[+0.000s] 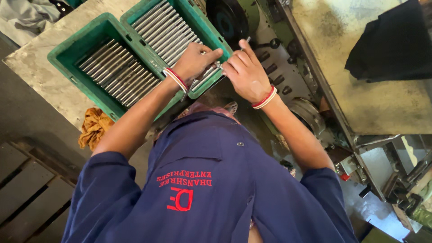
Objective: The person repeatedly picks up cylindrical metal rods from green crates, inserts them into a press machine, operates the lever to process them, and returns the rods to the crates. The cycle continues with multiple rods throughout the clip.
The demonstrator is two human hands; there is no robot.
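A stained concrete counter (pixel 40 76) carries two green plastic crates side by side, each lined with steel rods lying parallel, long axes running from lower left to upper right. The left hand (pixel 194 60) rests on the near crate (pixel 193 18), its grip closed on rods at the crate's right end. The right hand (pixel 245 72), just beside it, pinches one thin steel rod (pixel 245 42) pointing up-right toward the grey-green machine (pixel 288 67). An orange rag (pixel 93 127) lies below the far crate (pixel 67 49).
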